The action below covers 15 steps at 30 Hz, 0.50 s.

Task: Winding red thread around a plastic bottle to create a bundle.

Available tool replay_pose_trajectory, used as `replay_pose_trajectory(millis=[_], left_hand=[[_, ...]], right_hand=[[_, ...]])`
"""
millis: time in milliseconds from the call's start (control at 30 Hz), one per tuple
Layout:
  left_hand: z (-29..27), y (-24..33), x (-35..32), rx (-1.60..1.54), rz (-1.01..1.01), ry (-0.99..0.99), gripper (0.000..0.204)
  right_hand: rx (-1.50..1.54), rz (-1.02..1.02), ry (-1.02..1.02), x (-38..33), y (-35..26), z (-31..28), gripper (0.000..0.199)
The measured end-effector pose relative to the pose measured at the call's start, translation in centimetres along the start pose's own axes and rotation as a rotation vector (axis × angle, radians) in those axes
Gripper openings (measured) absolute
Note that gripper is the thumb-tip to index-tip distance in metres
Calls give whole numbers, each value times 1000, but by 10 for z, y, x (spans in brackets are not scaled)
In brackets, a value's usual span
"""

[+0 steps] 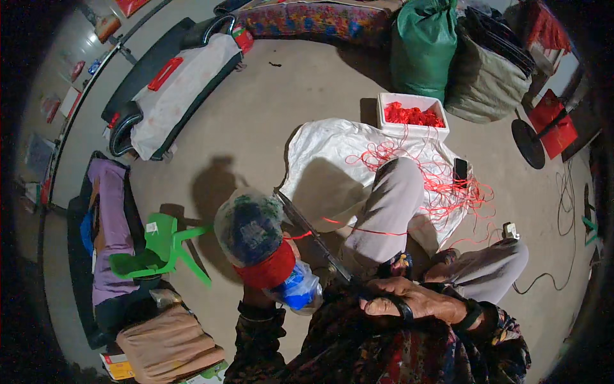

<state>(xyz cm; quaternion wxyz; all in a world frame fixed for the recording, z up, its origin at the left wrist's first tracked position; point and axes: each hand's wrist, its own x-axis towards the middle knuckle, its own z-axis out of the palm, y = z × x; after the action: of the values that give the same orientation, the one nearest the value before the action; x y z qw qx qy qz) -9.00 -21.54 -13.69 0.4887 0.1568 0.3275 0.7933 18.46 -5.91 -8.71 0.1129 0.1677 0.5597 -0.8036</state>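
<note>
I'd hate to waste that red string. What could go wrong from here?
The red string lies in loose, crossing loops on the white sheet, so it may knot. Loops beside the phone might drag it if pulled. A strand crosses one trouser leg and could snag if that leg shifts.

You have your widest room over the bare floor (236, 102) at the upper centre-left, between the covered sofa (182, 89) and the white sheet (307, 150). Near the centre, the dark rod (314, 235) slants down toward your right hand (400, 302), barring a straight sideways pass. The red-banded bundle (252, 230) blocks you left of the rod, and the green chair (163, 246) stands farther left. Right of centre, tangled red cord (470, 197) could snag you, with the white box (419, 132) above it.
</note>
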Motion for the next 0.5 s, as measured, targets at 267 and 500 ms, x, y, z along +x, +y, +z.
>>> replay_pose_trajectory(millis=[267, 500], left_hand=[[9, -38, 47, 88, -65, 26, 51], [32, -96, 113, 248, -147, -7, 50]], right_hand=[[80, -349, 296, -54, -27, -15, 42], [41, -546, 1305, -183, 32, -56, 44]])
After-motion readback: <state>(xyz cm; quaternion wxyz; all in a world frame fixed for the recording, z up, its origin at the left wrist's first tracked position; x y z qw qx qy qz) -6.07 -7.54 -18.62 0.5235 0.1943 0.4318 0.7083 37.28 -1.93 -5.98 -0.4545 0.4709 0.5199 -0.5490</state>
